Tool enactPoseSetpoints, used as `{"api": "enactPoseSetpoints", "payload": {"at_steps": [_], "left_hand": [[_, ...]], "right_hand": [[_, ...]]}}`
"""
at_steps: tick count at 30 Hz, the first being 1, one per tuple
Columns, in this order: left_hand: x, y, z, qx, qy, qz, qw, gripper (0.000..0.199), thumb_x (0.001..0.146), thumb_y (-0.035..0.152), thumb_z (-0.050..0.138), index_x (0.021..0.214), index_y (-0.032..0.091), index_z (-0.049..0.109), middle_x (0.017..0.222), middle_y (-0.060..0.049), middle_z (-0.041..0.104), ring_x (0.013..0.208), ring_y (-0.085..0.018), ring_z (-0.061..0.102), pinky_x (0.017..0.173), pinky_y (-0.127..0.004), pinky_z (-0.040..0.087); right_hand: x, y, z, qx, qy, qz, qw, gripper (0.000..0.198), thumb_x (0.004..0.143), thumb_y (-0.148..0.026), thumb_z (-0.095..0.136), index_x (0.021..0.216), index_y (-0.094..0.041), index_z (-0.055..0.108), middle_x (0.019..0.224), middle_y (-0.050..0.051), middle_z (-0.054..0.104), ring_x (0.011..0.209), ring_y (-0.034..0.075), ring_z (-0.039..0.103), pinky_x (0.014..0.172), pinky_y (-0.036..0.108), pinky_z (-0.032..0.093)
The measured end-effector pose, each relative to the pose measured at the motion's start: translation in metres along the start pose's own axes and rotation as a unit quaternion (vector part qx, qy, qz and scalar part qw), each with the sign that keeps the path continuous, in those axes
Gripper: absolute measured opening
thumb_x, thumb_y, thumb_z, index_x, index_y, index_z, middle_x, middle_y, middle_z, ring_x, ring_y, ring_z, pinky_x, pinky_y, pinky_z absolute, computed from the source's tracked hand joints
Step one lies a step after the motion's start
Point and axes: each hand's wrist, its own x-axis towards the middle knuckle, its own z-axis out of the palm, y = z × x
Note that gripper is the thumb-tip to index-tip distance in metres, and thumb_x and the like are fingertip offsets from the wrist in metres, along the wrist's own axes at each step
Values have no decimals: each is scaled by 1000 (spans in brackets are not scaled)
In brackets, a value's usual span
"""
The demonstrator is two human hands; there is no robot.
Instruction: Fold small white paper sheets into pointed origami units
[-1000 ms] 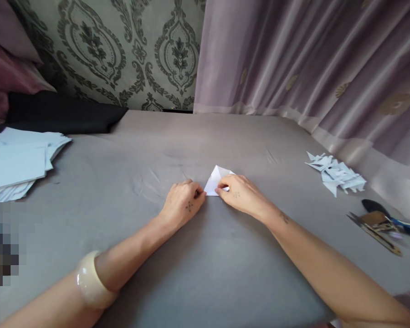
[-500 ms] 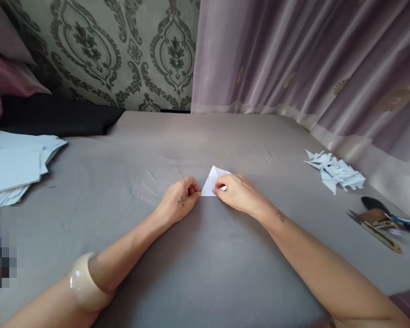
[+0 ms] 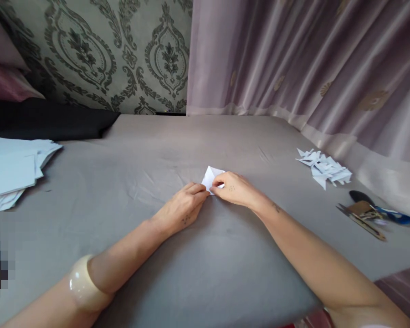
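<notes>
A small folded piece of white paper lies on the grey cloth-covered surface in the middle of the view, its pointed end away from me. My left hand reaches over its lower left corner, fingers closed together on the paper's near edge. From the right, my right hand pinches the paper between thumb and forefinger and covers its right side. Both sets of fingertips are close together along the near edge. A cream bangle circles my left forearm.
At the left is a stack of white paper sheets, with a black cloth behind it. A pile of folded white paper pieces lies at the right. Nearer are tweezers and blue-handled scissors. A curtain hangs behind.
My left hand has moved right and turned over the paper's lower left corner. My right hand keeps its pinch. The whole view has shifted slightly.
</notes>
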Motion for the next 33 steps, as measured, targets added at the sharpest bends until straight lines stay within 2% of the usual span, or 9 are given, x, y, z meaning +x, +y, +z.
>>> {"api": "enactPoseSetpoints", "payload": {"at_steps": [3, 5, 11, 18, 21, 23, 26, 29, 33], "left_hand": [[1, 2, -1, 18, -6, 0, 1000, 31, 97, 18, 36, 111, 15, 63, 106, -11, 61, 96, -21, 54, 88, -36, 50], [1, 3, -1, 32, -14, 5, 999, 31, 98, 20, 36, 112, 14, 63, 104, -11, 60, 95, -21, 53, 87, -36, 49], [0, 3, 0, 70, -19, 16, 997, 30, 98, 23, 38, 116, 15, 61, 103, -10, 57, 94, -21, 52, 85, -36, 50], [-1, 2, 4, 100, -30, 28, 994, 34, 98, 25, 37, 124, 11, 55, 104, -12, 55, 93, -22, 50, 86, -39, 51], [-3, 1, 6, 102, -26, 27, 994, 35, 98, 25, 36, 125, 12, 54, 105, -12, 54, 93, -22, 50, 85, -39, 51], [-4, 1, 7, 107, -24, 24, 994, 35, 98, 24, 35, 125, 13, 54, 106, -12, 53, 94, -22, 50, 84, -39, 51], [-4, 1, 7, 123, -24, 24, 992, 35, 98, 24, 36, 127, 12, 52, 107, -12, 53, 94, -23, 49, 84, -38, 51], [-4, 1, 8, 133, -26, 26, 990, 34, 98, 24, 37, 125, 13, 53, 108, -12, 52, 94, -23, 49, 85, -39, 51], [-2, 0, 10, 143, -23, 23, 989, 30, 97, 23, 38, 118, 15, 57, 104, -11, 51, 92, -22, 49, 84, -38, 51]], "right_hand": [[-6, 13, -11, 124, -59, -32, 990, 23, 81, -36, 61, 95, -21, 71, 102, 2, 72, 93, 17, 64, 78, 24, 45], [-13, 21, -15, 173, -68, -53, 981, 29, 78, -29, 64, 105, -21, 68, 112, 4, 69, 101, 18, 63, 86, 25, 45], [-25, 33, 4, 141, 80, -113, 980, 20, 84, -15, 50, 88, -21, 69, 104, 3, 68, 94, 16, 62, 89, 29, 44], [-23, 22, 17, 92, 147, -152, 973, 28, 82, -9, 45, 95, -22, 66, 110, 4, 65, 98, 17, 61, 88, 32, 46], [-30, 17, 16, 39, 257, -115, 959, 33, 79, -10, 49, 107, -20, 62, 117, 9, 61, 108, 22, 58, 92, 36, 44], [-36, 15, 18, 26, 320, -45, 946, 27, 76, -10, 51, 100, -18, 63, 104, 10, 64, 98, 22, 61, 84, 35, 48], [-44, 14, 25, 45, 270, 22, 962, 20, 78, -11, 49, 86, -19, 65, 85, 4, 67, 75, 18, 63, 69, 30, 48], [-46, 11, 33, 60, 200, 6, 978, 26, 81, -11, 47, 92, -21, 68, 91, 4, 69, 78, 17, 63, 70, 28, 48], [-45, 7, 37, 56, 192, -10, 980, 30, 82, -11, 46, 97, -21, 70, 95, 5, 69, 83, 17, 62, 70, 27, 48]]}}
